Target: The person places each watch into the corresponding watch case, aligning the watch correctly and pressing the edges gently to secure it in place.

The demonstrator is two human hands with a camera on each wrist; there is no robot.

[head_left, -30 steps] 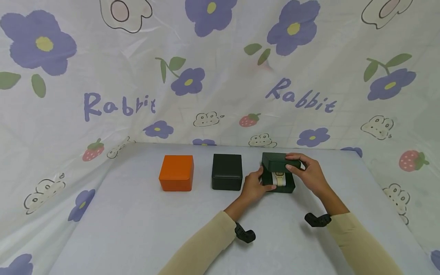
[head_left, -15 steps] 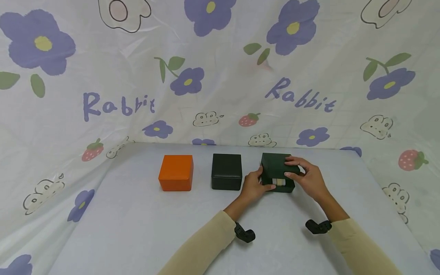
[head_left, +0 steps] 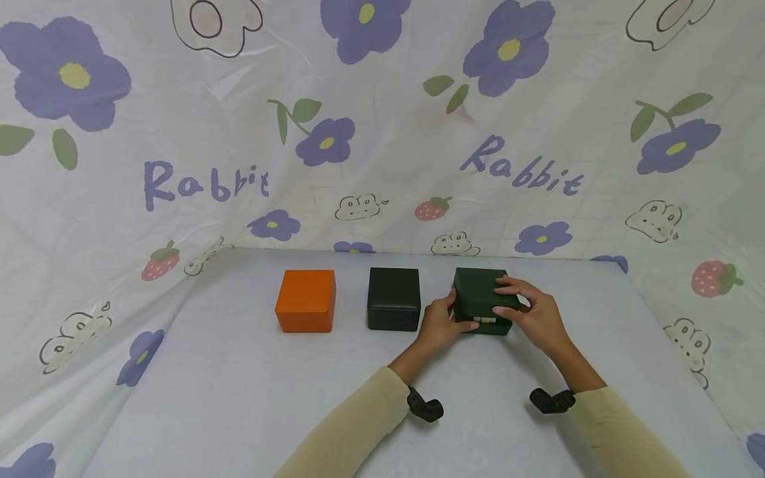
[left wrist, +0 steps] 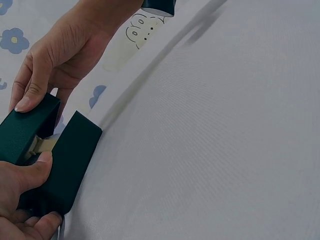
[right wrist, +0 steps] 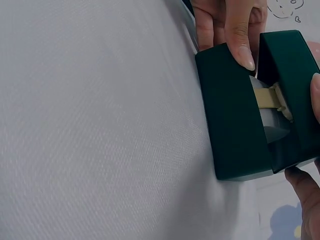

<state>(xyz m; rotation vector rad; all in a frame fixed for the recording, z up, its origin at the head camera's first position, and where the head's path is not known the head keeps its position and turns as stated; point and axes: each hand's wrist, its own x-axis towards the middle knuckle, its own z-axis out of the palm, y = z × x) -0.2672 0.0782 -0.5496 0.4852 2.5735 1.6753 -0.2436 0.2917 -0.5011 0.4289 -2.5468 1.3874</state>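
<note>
A dark green watch box (head_left: 481, 292) stands at the right of the row, its hinged lid (right wrist: 292, 60) tilted down and nearly meeting the base (right wrist: 232, 120). Through the gap a watch (right wrist: 271, 98) with a pale yellow strap shows on a light cushion. My left hand (head_left: 441, 323) grips the base from its left side, thumb at the front edge. With thumb and fingers, my right hand (head_left: 536, 312) holds the lid by its right side. In the left wrist view the watch strap (left wrist: 47, 144) shows between lid and base.
To the left stand a closed black box (head_left: 394, 299) and, farther left, a closed orange box (head_left: 306, 301). All sit on a white cloth-covered table (head_left: 335, 398). A printed curtain (head_left: 382, 166) rises behind the table.
My right hand has swung the green lid down and toward me, so the watch is mostly covered in the head view. My left hand stays on the base.
</note>
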